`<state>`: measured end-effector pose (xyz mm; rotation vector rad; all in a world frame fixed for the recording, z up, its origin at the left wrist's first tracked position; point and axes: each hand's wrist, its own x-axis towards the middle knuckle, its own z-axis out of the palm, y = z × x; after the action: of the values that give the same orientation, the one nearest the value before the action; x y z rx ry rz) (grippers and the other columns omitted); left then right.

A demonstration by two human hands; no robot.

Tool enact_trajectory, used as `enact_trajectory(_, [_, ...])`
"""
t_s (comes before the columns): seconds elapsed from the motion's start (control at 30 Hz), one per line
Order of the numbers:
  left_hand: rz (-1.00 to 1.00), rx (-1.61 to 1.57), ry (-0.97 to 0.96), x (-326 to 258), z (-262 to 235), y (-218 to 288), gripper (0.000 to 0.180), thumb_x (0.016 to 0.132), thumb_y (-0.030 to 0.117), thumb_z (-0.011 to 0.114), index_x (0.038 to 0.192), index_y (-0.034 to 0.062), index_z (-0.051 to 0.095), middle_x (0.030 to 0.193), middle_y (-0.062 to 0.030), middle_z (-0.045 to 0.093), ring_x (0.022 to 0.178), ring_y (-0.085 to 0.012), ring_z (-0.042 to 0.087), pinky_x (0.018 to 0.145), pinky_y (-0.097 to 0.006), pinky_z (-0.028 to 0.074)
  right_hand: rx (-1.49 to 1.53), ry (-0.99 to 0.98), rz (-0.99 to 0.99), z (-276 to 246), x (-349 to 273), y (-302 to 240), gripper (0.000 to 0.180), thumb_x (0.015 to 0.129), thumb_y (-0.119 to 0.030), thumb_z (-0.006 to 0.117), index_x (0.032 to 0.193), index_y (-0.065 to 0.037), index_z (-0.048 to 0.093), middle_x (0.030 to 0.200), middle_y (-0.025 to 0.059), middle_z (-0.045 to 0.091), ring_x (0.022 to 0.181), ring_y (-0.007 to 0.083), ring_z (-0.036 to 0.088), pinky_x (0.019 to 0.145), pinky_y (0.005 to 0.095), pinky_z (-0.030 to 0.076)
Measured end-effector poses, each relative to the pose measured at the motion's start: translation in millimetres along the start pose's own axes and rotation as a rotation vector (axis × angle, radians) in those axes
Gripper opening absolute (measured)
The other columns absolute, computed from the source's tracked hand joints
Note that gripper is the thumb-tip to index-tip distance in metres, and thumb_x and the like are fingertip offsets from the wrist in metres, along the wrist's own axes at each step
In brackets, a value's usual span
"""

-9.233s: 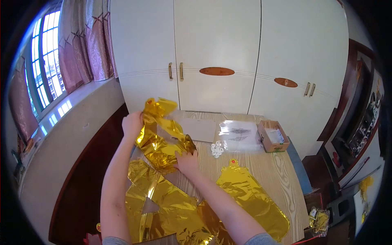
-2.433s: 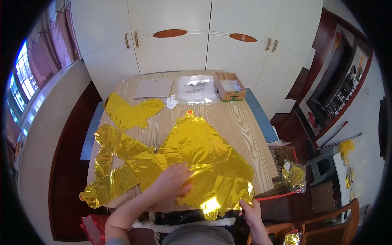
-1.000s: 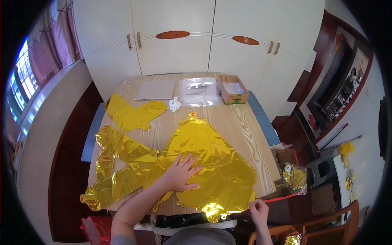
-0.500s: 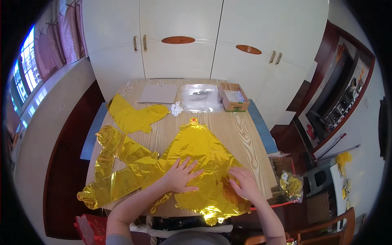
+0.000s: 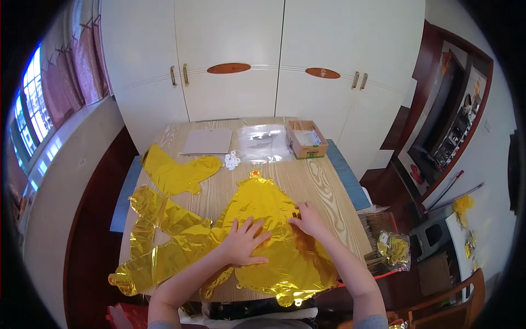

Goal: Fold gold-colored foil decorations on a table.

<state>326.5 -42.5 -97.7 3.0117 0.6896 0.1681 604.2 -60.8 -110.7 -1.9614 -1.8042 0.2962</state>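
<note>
Flat gold foil balloon lies on wood-grain table, toward near edge. L hand rests on it, palm down, fingers spread; R hand, apart from L, curls at its r. side, pinch unclear. Prob. best w/ light, even L pressure, R fingers soft, to avoid creasing.

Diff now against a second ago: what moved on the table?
The right hand let go of the large foil at its near right corner and moved forward and left, to its right side. Unchanged: left hand spread on the foil; back-left foil, white rings and box in place.
</note>
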Motion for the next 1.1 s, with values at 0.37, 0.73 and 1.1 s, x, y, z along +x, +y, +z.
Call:
enact_trajectory(0.37, [0.015,0.039,0.061,41.3,23.4,-28.2,0.085,0.084,0.075,0.043,0.146,0.0174,0.038,0.150,-0.0228,0.031,0.139,-0.0458,0.026,0.107,-0.066,0.020,-0.074,-0.158,0.149,6.5,30.2,7.9,0.056,0.067,-0.036,0.084,0.104,-0.003,0.059,0.101,0.0190,0.064,0.096,0.0366,0.061,0.084,0.0419,0.050])
enact_trajectory(0.73, [0.021,0.046,0.112,39.2,28.8,-30.3,0.071,0.091,0.067,0.038,0.146,0.0231,0.038,0.150,-0.0169,0.035,0.138,-0.0442,0.030,0.109,-0.064,0.020,-0.111,-0.271,0.005,-5.4,27.2,7.9,0.062,0.076,-0.058,0.068,0.096,0.000,0.069,0.093,0.0203,0.068,0.090,0.0347,0.066,0.082,0.0398,0.052])
enact_trajectory(1.1, [-0.023,0.024,0.064,42.8,37.0,-31.2,0.059,0.096,0.058,0.034,0.147,0.0290,0.037,0.153,-0.0086,0.033,0.142,-0.0385,0.025,0.112,-0.064,0.016,-0.122,-0.486,-0.401,-18.3,-29.5,12.7,0.064,0.084,-0.050,0.060,0.134,-0.012,0.050,0.136,0.0202,0.045,0.135,0.0394,0.028,0.111,0.0549,0.019])
